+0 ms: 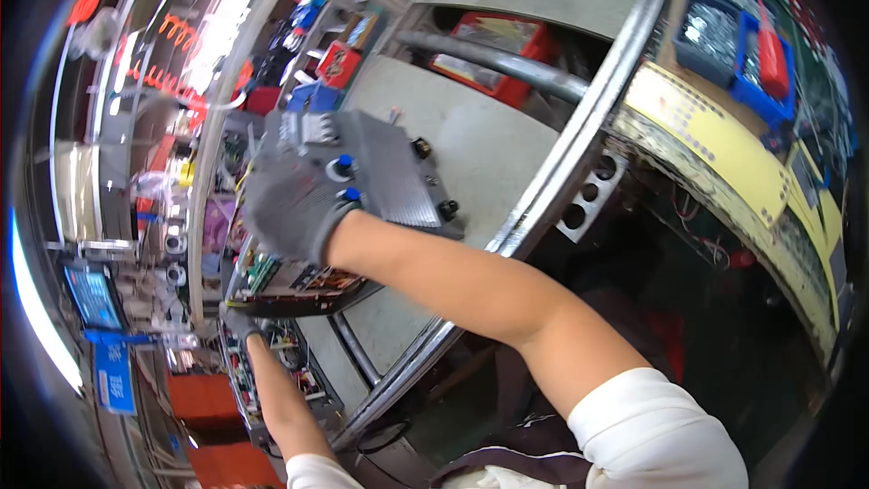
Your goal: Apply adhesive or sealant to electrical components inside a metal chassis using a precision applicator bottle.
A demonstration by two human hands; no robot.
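A grey metal electronics housing with a ribbed side and blue knobs sits tilted on the bench, and circuit boards show at its open side. My right hand, in a grey glove, is closed over the housing's edge beside the knobs; its fingertips are hidden behind the glove's back. Farther left and lower, my left hand, also gloved, is closed at the housing's lower corner, with its fingers mostly out of sight. Just past my left wrist lies a second open unit filled with electronic parts.
A metal rail runs along the pale bench top. Red bins stand beyond it. To the right, a side table carries blue parts trays, a red bottle and a yellow sheet. A screen is at far left.
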